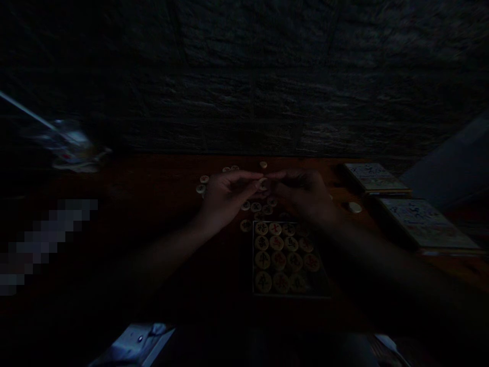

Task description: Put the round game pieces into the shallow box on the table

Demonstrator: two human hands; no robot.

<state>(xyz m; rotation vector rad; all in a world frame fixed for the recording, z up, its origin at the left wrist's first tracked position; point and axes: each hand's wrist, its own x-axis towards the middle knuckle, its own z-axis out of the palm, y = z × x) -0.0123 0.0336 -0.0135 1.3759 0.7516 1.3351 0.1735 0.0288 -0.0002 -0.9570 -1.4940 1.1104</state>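
In the dim light, my left hand [229,193] and my right hand [301,191] meet above a wooden table. Between their fingertips is a round xiangqi piece [262,184], pinched from both sides. Just below lies an open square box [324,294] with rows of xiangqi pieces [277,243], marked with red or dark characters. Several loose pieces [255,207] lie between my hands and the box. More loose pieces [204,179] sit beyond my left hand, partly hidden by it.
Two flat boxes with patterned tops, a nearer one [424,221] and a farther one [376,176], lie at the right. A single piece [355,207] sits beside them. At the far left stands a clear plastic container [74,145] with a straw. A stone wall [244,97] rises behind the table.
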